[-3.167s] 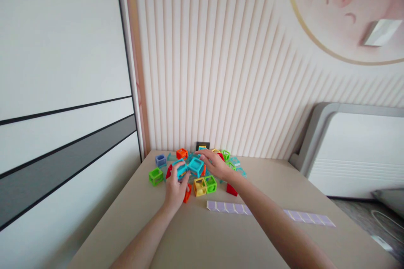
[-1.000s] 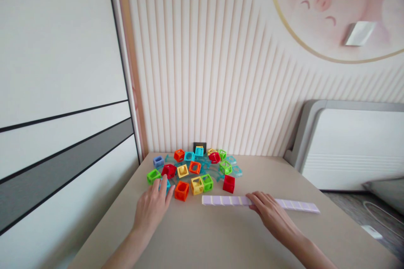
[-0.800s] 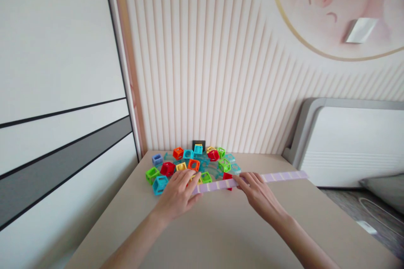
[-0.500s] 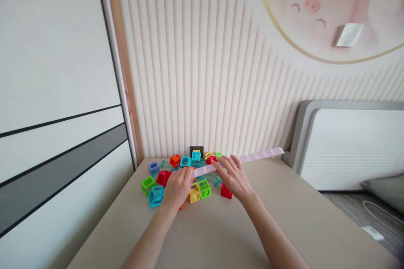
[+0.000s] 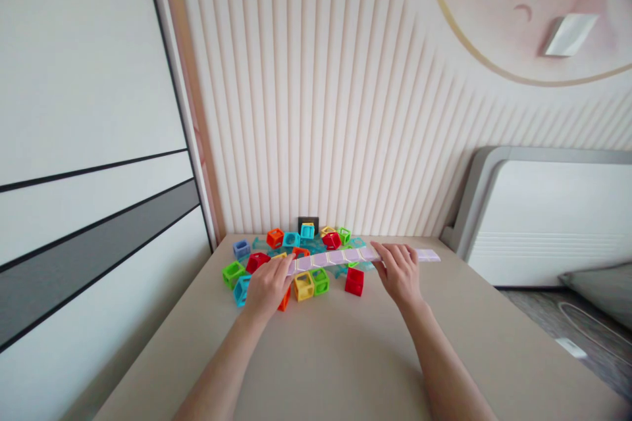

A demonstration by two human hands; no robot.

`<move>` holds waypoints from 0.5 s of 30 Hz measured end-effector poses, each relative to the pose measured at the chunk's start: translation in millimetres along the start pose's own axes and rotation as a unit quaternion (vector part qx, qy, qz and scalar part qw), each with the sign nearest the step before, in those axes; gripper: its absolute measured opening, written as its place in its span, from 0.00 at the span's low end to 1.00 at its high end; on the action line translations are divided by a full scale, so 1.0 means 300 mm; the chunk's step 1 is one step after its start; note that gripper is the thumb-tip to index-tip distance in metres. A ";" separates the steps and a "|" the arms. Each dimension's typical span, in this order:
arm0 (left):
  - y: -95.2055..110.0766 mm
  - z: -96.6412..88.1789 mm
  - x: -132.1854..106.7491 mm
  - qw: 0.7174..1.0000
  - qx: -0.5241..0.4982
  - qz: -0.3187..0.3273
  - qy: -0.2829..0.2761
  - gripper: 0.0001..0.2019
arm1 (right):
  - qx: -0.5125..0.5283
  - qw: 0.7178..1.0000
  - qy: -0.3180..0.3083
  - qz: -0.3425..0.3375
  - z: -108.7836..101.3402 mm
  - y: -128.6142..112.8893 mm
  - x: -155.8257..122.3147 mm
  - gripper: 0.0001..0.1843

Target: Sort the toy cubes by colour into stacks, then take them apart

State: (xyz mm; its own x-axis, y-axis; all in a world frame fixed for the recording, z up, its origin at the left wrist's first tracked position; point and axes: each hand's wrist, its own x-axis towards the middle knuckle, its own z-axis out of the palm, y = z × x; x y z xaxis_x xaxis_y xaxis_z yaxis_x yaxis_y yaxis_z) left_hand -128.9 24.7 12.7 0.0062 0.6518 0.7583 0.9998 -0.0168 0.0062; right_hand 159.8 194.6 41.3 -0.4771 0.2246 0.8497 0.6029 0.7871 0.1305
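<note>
Both of my hands hold a long lilac segmented strip point(image 5: 345, 256) level above a pile of hollow plastic cubes. My left hand point(image 5: 265, 285) grips its left end, fingers curled round it. My right hand point(image 5: 399, 270) grips it near the right end, a short piece sticking out past the fingers. Under the strip sit a yellow cube point(image 5: 303, 286), a green cube point(image 5: 320, 281) and a red cube point(image 5: 354, 281). A light green cube point(image 5: 232, 272) and a cyan cube point(image 5: 241, 289) lie left of my left hand.
More cubes and pale blue curved pieces point(image 5: 340, 270) lie toward the ribbed wall, beside a small black box point(image 5: 308, 221). The beige table point(image 5: 345, 355) meets a white cabinet on the left. A grey and white headboard point(image 5: 543, 210) stands at the right.
The strip was lifted off the table front by both hands, tilted up over the cubes, and now lies level. My right hand slid toward its right end.
</note>
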 end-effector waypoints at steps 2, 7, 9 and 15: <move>-0.012 -0.004 -0.006 1.000 -0.020 -0.001 0.013 0.15 | 0.008 1.000 -0.018 -0.009 -0.004 -0.001 0.002 0.13; -0.044 -0.017 -0.013 0.998 -0.046 -0.031 0.036 0.14 | 0.018 0.998 -0.052 -0.025 -0.001 -0.011 -0.002 0.16; -0.050 -0.017 -0.013 0.997 -0.057 -0.036 0.046 0.14 | 0.037 0.997 -0.060 -0.029 0.005 -0.017 -0.006 0.16; -0.041 -0.009 -0.008 0.993 -0.090 -0.042 0.061 0.12 | 0.103 0.993 -0.058 0.017 0.028 -0.031 -0.015 0.16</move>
State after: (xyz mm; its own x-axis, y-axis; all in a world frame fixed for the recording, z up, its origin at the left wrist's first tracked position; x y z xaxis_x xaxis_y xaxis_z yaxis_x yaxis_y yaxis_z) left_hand -141.1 21.2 12.5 -0.0902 0.5600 0.8236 0.9776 -0.1082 0.1807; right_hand 150.8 191.1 32.0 -0.5361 0.3074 0.7862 0.4822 0.8760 -0.0137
